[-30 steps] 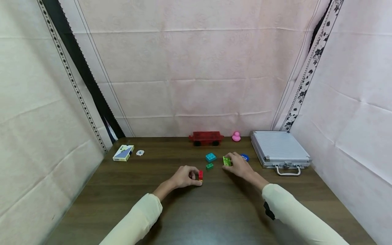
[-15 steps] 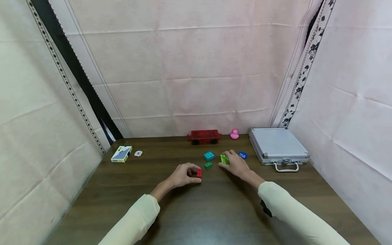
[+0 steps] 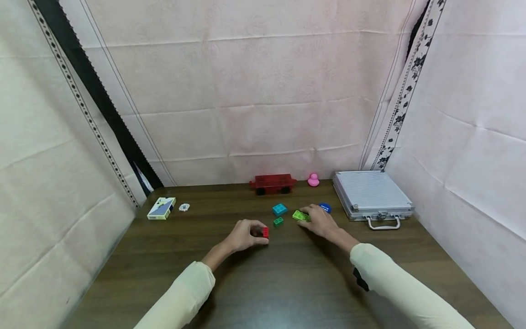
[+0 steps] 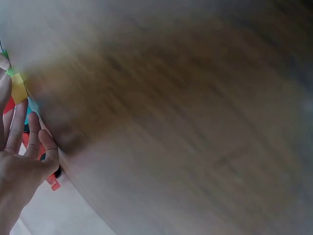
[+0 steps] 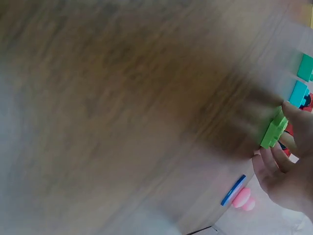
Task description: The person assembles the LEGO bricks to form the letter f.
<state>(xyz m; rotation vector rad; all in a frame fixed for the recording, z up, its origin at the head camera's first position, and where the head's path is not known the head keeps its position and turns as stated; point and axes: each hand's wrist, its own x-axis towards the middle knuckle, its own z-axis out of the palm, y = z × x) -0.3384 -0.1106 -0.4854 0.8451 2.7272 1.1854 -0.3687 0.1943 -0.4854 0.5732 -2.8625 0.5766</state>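
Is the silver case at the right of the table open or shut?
Shut. The silver case lies flat on the table, lid down, latches and handle facing the person.

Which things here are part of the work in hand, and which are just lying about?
In hand: left hand holds the red brick; right hand holds the lime brick; small green brick and teal brick between them.

Lying about: red wagon, pink duck, metal case, card box, blue disc.
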